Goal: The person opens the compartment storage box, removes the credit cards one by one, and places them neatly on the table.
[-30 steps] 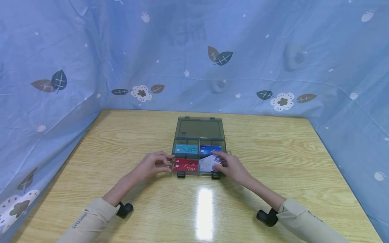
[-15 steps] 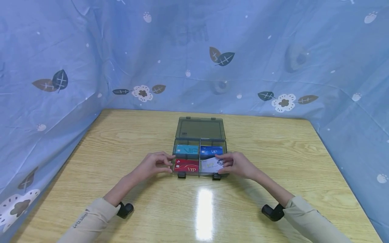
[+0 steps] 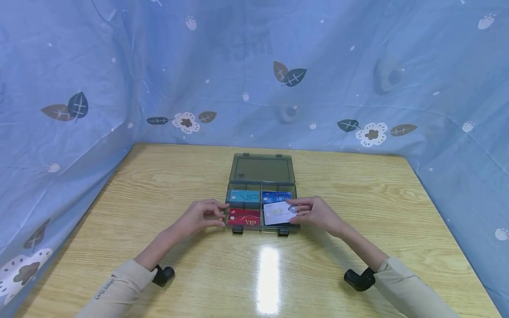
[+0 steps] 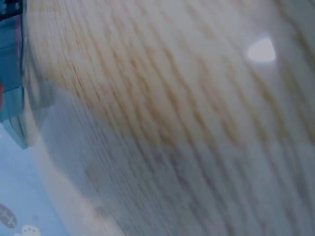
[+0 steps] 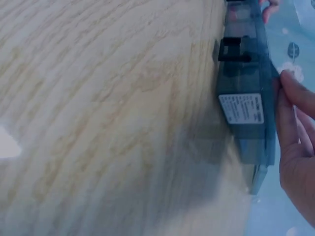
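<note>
R hand (image 3: 318,214) pinches the white VIP card (image 3: 278,213) at its right end, thumb & fingers closed tight on it. Card is tilted over the near-right comp. of the divided box (image 3: 258,229), left end pointing slightly nearer, far edge overlapping the blue VIP card (image 3: 274,196) from this angle. L hand (image 3: 203,214) is at the box's left wall, fingers bent, index & thumb apart w/ a gap b/w; can't tell how firmly they press.

Blue card lies in the far-right comp., teal VIP card (image 3: 244,195) far-left, red VIP card (image 3: 243,217) near-left. See-through dark lid (image 3: 262,168) is laid back on the far side; 2 black latches (image 3: 237,229) on the near side. R wrist view: white label (image 5: 244,108) w/ small print on the box, too blurry to read.

Wood-grain worktop (image 3: 179,176) underneath, bright glare (image 3: 267,278) nearer than the box. Blue cloth (image 3: 222,66) w/ flowers & leaves on far, left & right sides. Beige sleeves (image 3: 119,282) on both arms, blk device (image 3: 164,275) by each wrist.
</note>
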The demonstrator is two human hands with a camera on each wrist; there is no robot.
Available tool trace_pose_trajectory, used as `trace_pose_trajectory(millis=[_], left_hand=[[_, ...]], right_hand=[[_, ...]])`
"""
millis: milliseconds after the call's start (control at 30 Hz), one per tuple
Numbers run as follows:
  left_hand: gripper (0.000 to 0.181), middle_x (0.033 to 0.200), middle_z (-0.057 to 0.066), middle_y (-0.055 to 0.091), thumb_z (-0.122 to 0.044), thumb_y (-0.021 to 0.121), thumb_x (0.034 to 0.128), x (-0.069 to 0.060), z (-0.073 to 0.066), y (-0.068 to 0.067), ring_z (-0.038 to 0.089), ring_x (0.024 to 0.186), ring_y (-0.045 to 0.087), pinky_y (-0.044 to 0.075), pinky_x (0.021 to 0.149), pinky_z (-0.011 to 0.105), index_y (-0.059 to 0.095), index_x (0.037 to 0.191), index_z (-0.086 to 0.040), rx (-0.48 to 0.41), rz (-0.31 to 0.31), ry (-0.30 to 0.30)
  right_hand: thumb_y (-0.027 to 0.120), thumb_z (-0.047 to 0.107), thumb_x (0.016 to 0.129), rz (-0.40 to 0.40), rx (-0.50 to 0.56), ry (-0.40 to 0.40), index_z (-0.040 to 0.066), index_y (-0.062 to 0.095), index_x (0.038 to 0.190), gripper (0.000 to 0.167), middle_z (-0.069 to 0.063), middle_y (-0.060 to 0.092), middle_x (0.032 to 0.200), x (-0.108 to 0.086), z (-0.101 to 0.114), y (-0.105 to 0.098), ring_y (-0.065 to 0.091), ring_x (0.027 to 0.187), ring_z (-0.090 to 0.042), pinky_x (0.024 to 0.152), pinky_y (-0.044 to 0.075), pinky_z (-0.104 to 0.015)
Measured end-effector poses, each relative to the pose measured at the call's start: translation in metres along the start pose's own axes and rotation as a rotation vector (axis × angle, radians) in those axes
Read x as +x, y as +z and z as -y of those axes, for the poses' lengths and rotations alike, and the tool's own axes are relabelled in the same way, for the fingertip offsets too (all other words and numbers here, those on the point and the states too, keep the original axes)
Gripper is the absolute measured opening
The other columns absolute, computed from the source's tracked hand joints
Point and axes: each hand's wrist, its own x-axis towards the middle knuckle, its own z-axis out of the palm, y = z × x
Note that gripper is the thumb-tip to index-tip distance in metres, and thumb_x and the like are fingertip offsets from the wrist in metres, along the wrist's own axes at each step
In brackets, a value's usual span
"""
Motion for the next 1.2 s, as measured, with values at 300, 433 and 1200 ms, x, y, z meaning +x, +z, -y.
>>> trace_pose_trajectory(millis=[300, 433, 1200], left_hand=[[0.012, 0.113, 0.017, 0.067, -0.005, 0.079, 0.0748, 0.000, 0.000, -0.001, 0.026, 0.099, 0.067, 0.057, 0.081, 0.022, 0.069, 0.079, -0.009, 0.032, 0.003, -0.021], [0.012, 0.112, 0.017, 0.067, -0.005, 0.079, 0.0746, 0.001, -0.001, -0.001, 0.027, 0.100, 0.067, 0.057, 0.082, 0.022, 0.069, 0.079, -0.009, 0.033, 0.002, -0.019], [0.011, 0.111, 0.018, 0.066, -0.005, 0.079, 0.0754, 0.001, -0.003, -0.001, 0.029, 0.102, 0.066, 0.057, 0.082, 0.024, 0.069, 0.079, -0.007, 0.009, 0.010, -0.028]], right_hand=[[0.078, 0.003, 0.078, 0.037, 0.127, -0.013, -0.009, 0.048, 0.134, 0.065, -0.017, 0.070, 0.105, -0.002, -0.009, -0.009, 0.068, 0.096, -0.017, 0.079, 0.058, -0.025], [0.078, 0.002, 0.078, 0.046, 0.143, -0.033, -0.008, 0.048, 0.134, 0.065, -0.004, 0.071, 0.085, -0.004, -0.012, -0.013, 0.066, 0.082, -0.009, 0.074, 0.057, -0.022], [0.070, -0.009, 0.081, 0.016, 0.286, -0.017, -0.013, 0.039, 0.137, 0.065, -0.006, 0.068, 0.114, -0.021, -0.029, -0.050, 0.065, 0.104, -0.015, 0.085, 0.057, -0.030]])
